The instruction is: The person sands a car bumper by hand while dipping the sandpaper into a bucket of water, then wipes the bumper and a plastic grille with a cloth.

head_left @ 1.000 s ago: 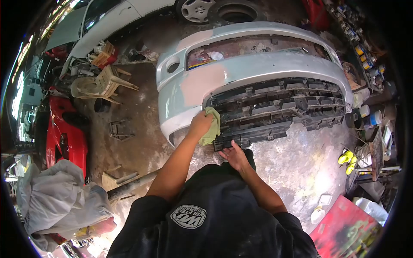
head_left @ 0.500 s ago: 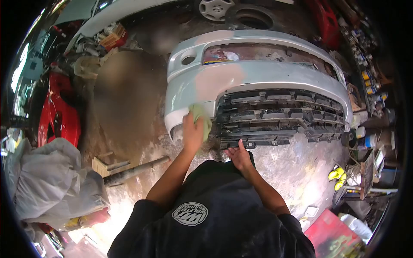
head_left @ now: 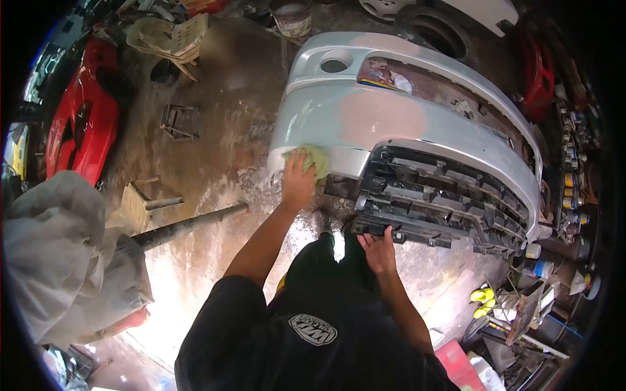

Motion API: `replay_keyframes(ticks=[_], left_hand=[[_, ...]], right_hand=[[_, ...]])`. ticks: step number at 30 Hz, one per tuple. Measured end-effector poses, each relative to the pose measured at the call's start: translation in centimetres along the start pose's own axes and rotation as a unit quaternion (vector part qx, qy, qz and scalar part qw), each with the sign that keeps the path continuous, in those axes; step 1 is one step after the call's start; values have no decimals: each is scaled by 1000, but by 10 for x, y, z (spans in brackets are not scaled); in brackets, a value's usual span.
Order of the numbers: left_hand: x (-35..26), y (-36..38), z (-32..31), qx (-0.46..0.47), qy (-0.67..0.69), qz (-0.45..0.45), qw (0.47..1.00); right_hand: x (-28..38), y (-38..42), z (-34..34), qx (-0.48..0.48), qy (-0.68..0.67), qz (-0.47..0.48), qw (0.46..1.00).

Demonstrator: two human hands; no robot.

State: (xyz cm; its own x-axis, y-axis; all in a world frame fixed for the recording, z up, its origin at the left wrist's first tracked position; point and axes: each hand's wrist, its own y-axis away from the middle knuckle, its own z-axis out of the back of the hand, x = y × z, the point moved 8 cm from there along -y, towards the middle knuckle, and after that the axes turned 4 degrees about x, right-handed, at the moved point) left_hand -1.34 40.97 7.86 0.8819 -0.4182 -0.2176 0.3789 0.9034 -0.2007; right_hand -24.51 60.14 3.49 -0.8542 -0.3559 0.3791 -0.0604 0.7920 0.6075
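Observation:
A silver car bumper [head_left: 300, 120] with pinkish patches lies across the view, its round opening at the upper left. My left hand [head_left: 298, 181] presses a yellow-green cloth [head_left: 314, 161] against the bumper's lower left corner, fingers closed on the cloth. Below the bumper's right part sits a black plastic grille [head_left: 443, 195]. My right hand [head_left: 381, 251] holds the grille's lower left edge, with the thumb on top and the other fingers partly hidden.
Left of me are a metal pole [head_left: 189, 226], a small wooden stool [head_left: 135, 205], a grey covered heap [head_left: 59, 254] and a red car part [head_left: 85, 111]. A tire [head_left: 433, 32] lies behind the bumper. Tins and clutter line the right side.
The view has turned and shifted, so the bumper and grille appear farther right and tilted. My left hand and the cloth have moved onto the bumper's lower corner. My right hand stays on the grille.

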Motion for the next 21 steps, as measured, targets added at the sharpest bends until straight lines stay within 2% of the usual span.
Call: replay_keyframes(ticks=[2, 5, 8, 12, 15, 18, 19, 21], left_hand=[[27, 14, -6, -14, 60, 54, 997], [84, 46, -47, -91, 79, 192, 974], [135, 85, -98, -123, 169, 348, 914], [163, 105, -153, -87, 232, 343, 906], [198, 128, -220, 80, 380, 456, 801], [210, 124, -160, 64, 452, 526, 718], [241, 146, -174, 34, 412, 467, 781], [266, 151, -173, -18, 457, 428, 780]], right_hand=[[1, 2, 4, -8, 3, -7, 1000], [1, 6, 1, -8, 4, -20, 1000], [3, 10, -8, -25, 13, -32, 999], [-1, 7, 9, -46, 11, -51, 998], [3, 3, 1, -26, 35, -41, 998], [-1, -8, 8, -24, 10, -43, 999], [-1, -12, 8, -12, 10, -41, 999], [-3, -17, 11, 7, -14, -29, 999]])
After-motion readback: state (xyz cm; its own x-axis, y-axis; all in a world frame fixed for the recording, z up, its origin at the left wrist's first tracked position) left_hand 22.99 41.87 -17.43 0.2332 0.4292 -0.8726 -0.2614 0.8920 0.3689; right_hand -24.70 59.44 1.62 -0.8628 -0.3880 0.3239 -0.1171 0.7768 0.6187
